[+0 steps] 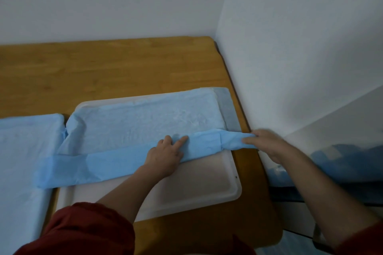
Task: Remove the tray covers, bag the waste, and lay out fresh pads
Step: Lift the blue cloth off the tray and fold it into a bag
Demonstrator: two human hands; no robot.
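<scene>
I'm seeing the blue pad [145, 118] lying in the white tray [207, 184], which is sitting at the right end of the wooden surface [103, 68], close to the wall corner. The pad's near edge is lying folded back over itself as a long strip, so the near part of the tray floor is showing bare. My left hand [163, 156] is resting on that strip about midway along, fingers [182, 139] mostly extended and pressing down, not curling round anything. My right hand [267, 143] is sitting at the tray's right rim, its fingers [248, 141] closing round the bunched, twisted end of the strip and gripping it, though it's slightly blurred. The pad's far right corner is overhanging the tray rim onto the surface. A second blue pad [22, 151] is lying just left of the tray, and the strip's left end is lying over its edge. A red sleeve [87, 230] is showing on my left arm.
</scene>
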